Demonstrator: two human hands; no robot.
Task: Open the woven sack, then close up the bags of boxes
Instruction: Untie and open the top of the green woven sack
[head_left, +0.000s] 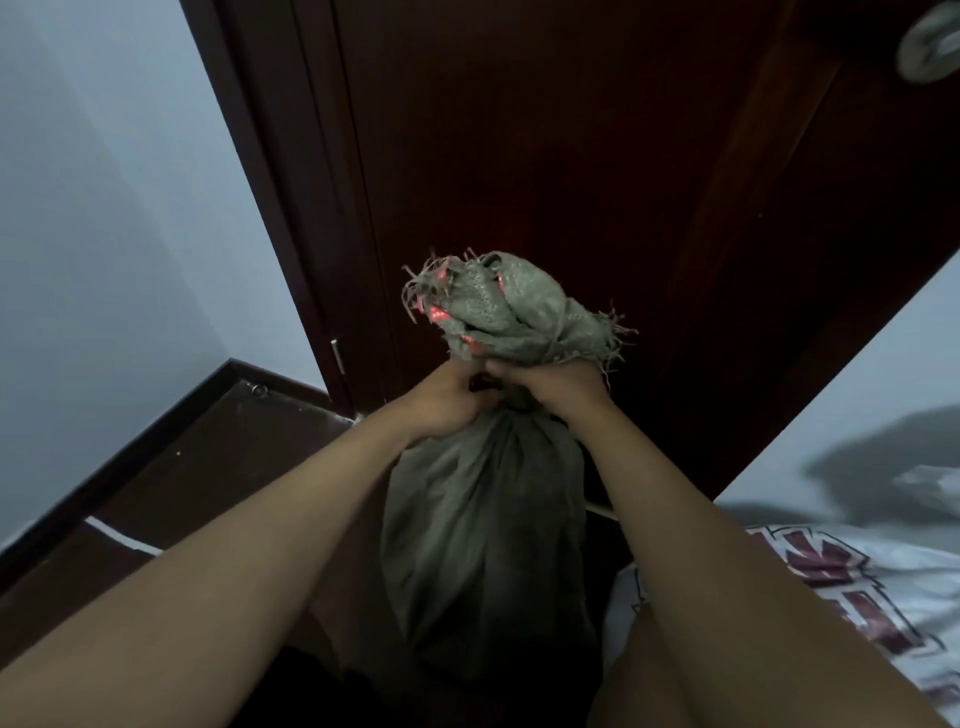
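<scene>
Behind the sack (483, 525) we note a dark door (571, 156); bedding (857, 587) at right. Our left hand (447, 402) and right hand (550, 387) clench its tied neck, sack upright between our arms.

Looks like a bedroom in somebody's home; big dark wooden door (571, 156) fills the 12 o'clock area, with a round metal knob (932, 44) up at 1 o'clock; plain pale walls (104, 208) at 9 to 10 o'clock, dark skirting board (130, 452) along the bottom; dark wood floor (197, 478) at 8 o'clock with a little doorstop (259, 389) on it; white bedding (857, 571) with dark red print at 4 o'clock.
</scene>
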